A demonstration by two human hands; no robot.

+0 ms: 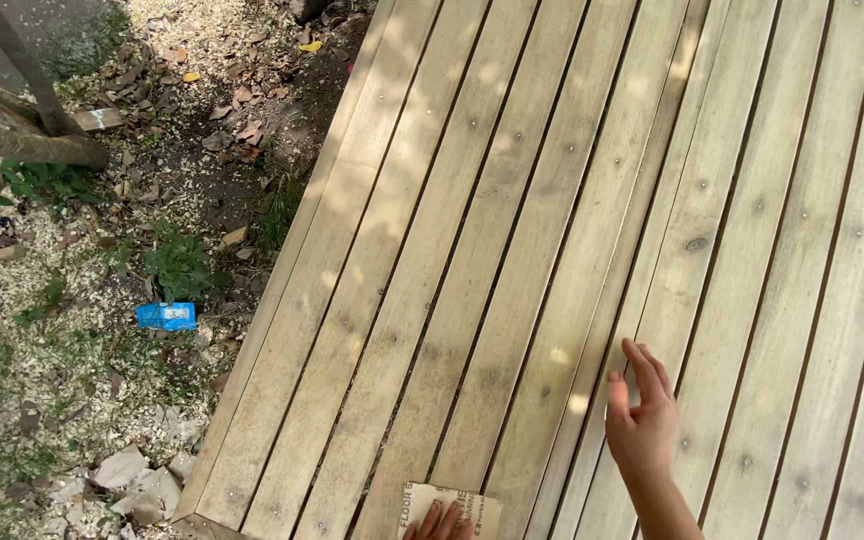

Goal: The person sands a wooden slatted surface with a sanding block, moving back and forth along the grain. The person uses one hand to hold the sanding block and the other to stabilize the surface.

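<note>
The left hand (442, 522) pressed a tan sandpaper sheet (449, 508) flat on the slatted pale wooden surface (512, 250), the right hand (640, 415) lay spread open nearby, and a blue wrapper (165, 316) lay on the littered ground (72, 380).

Under the right hand's fingers (642, 375): pale, matt, bare wooden slatted desk (512, 250), faintly rough grain, dull metal screw heads. Under the left hand's fingers (439, 520): tan paper-backed sandpaper sheet (452, 505), matt. Far left of both: glossy blue plastic wrapper (165, 316).
</note>
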